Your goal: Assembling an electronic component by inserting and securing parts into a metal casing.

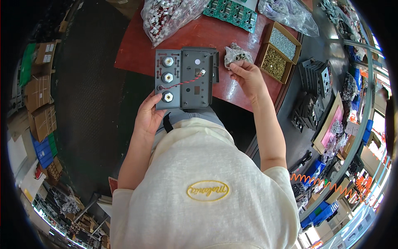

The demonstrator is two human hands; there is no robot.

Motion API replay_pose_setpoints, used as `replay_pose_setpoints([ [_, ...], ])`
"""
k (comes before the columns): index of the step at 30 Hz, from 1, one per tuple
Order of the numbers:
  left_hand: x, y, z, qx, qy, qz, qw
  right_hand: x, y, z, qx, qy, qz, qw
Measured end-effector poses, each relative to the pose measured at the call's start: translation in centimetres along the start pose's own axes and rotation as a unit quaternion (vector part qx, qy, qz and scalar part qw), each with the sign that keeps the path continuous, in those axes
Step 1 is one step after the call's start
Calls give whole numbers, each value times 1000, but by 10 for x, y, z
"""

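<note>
A grey sheet-metal housing (203,89) is held up in front of me, its lower left edge gripped by my left hand (148,111), thumb on top. Down its left panel runs a column of three silver hex nuts (167,78) on round fittings. A twisted red and black wire (182,83) comes out beside the lowest nut and ends in a white connector (202,72). To the right, my right hand (248,78) has its thumb and fingers pinched together at the near edge of a clear plastic bag (237,54) of small parts. What the pinch holds is hidden.
On the red table (134,47) lie a large bag of white connectors (168,18), green circuit boards (232,15) and another plastic bag (290,14). A cardboard tray (262,62) holds silver and brass-coloured small parts. Dark metal brackets (311,110) stand on the right-hand bench.
</note>
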State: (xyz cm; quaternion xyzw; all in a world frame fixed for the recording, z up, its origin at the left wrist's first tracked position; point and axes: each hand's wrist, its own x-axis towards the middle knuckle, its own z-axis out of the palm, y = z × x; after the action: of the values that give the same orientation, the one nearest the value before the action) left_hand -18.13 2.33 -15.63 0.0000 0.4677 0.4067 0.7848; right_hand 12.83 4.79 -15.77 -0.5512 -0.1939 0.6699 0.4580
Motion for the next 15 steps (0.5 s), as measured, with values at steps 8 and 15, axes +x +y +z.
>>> replay_pose_setpoints([
  [8, 2, -1, 3, 28, -2, 13, 1000, -10, 1, 34, -17, 11, 38, 999],
  [15, 0, -1, 6, 37, 8, 24, 999, -10, 2, 50, -90, 14, 68, 994],
])
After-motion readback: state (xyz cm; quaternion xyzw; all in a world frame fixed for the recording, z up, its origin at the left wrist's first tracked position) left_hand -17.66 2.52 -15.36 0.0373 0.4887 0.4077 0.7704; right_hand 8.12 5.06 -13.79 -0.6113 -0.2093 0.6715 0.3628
